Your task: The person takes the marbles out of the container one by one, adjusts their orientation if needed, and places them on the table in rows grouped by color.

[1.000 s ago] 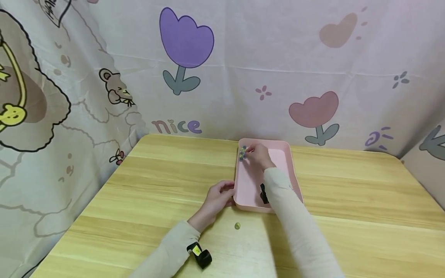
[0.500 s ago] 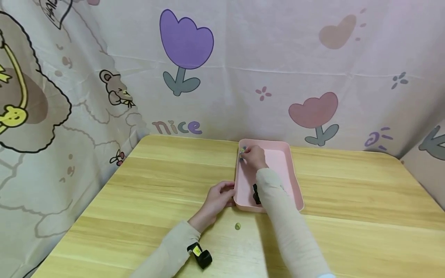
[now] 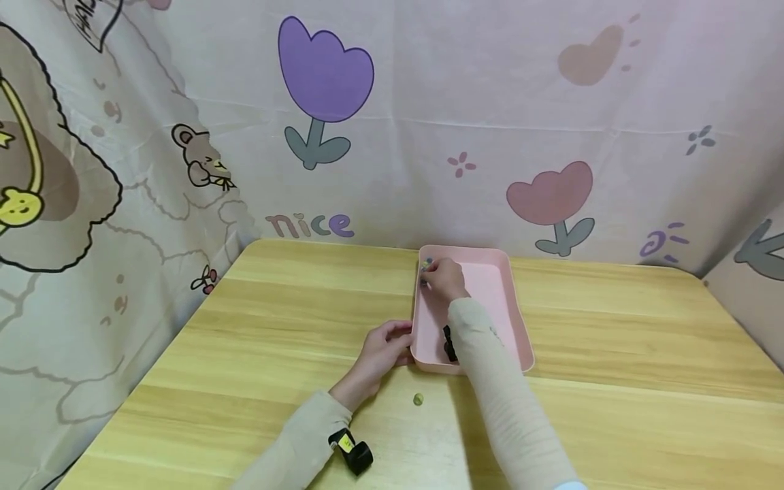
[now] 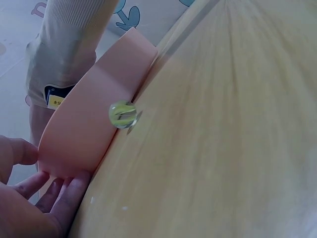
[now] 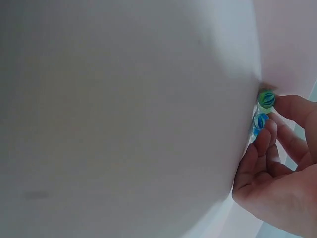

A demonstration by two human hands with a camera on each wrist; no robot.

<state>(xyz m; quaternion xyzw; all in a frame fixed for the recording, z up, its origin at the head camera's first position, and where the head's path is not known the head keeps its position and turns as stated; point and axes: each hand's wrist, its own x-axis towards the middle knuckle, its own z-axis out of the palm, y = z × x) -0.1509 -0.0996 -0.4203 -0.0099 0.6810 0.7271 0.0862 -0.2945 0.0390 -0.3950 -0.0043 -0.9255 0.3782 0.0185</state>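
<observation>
At the far left corner inside the pink tray (image 3: 490,306), my right hand (image 3: 446,278) pinches a green-and-blue glass marble (image 5: 266,99) between thumb and fingers. Other marbles (image 5: 261,120) with blue swirls lie close under those fingertips, along the tray wall; the hand partly hides them. My left hand (image 3: 381,350) rests on the tray's near left side, its thumb at the rim and its fingers against the outer wall. A single clear marble with a yellow-green swirl (image 4: 123,115) lies outside the tray on the table, in front of its near edge.
The tray stands on a wooden table (image 3: 294,299), near the back edge. Behind it hangs a printed cloth (image 3: 416,82) with flowers. A black wrist camera (image 3: 352,450) is strapped to the left sleeve.
My right hand has shifted slightly left and closer to the marbles at the tray's left wall, covering more of them. The left hand and the marble on the table stay put.
</observation>
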